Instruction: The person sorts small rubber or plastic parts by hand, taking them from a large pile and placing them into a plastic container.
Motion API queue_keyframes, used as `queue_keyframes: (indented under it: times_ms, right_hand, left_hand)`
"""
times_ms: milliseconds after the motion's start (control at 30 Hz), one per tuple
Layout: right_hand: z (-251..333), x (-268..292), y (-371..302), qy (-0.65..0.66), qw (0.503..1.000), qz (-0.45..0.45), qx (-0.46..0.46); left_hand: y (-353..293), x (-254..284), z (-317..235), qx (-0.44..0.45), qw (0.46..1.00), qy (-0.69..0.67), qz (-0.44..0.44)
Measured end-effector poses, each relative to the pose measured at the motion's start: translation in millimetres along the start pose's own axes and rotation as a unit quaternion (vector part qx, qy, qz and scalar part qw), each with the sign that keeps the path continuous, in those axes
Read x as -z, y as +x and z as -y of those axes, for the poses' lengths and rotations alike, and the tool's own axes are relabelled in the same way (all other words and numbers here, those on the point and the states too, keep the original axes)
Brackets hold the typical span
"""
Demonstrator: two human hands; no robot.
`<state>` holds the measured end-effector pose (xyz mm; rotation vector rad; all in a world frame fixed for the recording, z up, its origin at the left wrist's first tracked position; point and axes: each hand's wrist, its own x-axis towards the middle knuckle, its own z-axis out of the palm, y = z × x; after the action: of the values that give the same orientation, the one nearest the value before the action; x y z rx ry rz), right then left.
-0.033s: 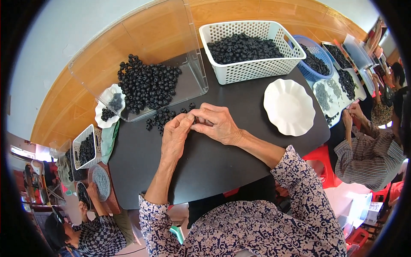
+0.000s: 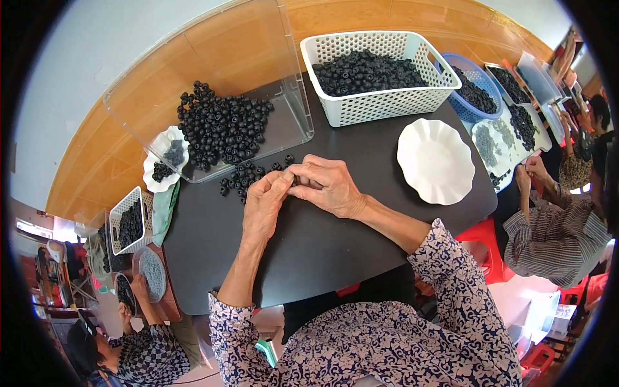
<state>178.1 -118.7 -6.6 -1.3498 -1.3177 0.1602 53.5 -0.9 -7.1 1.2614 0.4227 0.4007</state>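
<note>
Black table (image 2: 361,238) | white basket (image 2: 380,103) of dark beads behind | left hand (image 2: 264,206), right hand (image 2: 329,187) grips pinched on loose beads (image 2: 248,174)

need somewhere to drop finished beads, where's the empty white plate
In the head view the white plate lies on the black table, to the right of the right hand and just in front of the white basket of beads.
</note>
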Motion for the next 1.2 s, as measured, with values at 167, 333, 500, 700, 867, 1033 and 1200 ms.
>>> queue_keyframes:
  times_ms: [167, 333, 500, 700, 867, 1033, 1200]
  right_hand:
    - [2.4, 3.4, 1.4, -0.021, 1.000, -0.006, -0.012]
    - [-10.2, 9.8, -0.3, -0.030, 0.997, -0.043, -0.056]
    - [-19.1, 14.0, 3.8, 0.230, 0.923, -0.095, -0.295]
    - [-23.7, 17.0, 4.6, 0.331, 0.890, -0.067, -0.306]
    - [-29.6, 13.3, 5.2, 0.305, 0.914, -0.062, -0.260]
    - [-14.7, 12.8, 5.3, 0.067, 0.983, -0.025, -0.166]
    - [-14.1, 6.4, 1.5, 0.018, 0.995, -0.020, -0.093]
  left_hand:
    - [1.3, 0.7, -6.7, -0.077, 0.996, -0.035, -0.016]
    - [5.7, 7.1, -13.2, -0.124, 0.982, 0.105, -0.093]
    - [19.0, 2.4, -14.9, -0.270, 0.856, 0.428, -0.109]
    - [55.0, -12.4, -0.6, -0.257, 0.661, 0.705, -0.032]
    - [58.2, -10.0, -1.0, -0.283, 0.723, 0.629, -0.047]
    - [43.2, -12.5, -8.4, -0.096, 0.974, 0.193, -0.077]
    - [30.1, -20.4, 2.3, -0.075, 0.989, 0.106, -0.065]
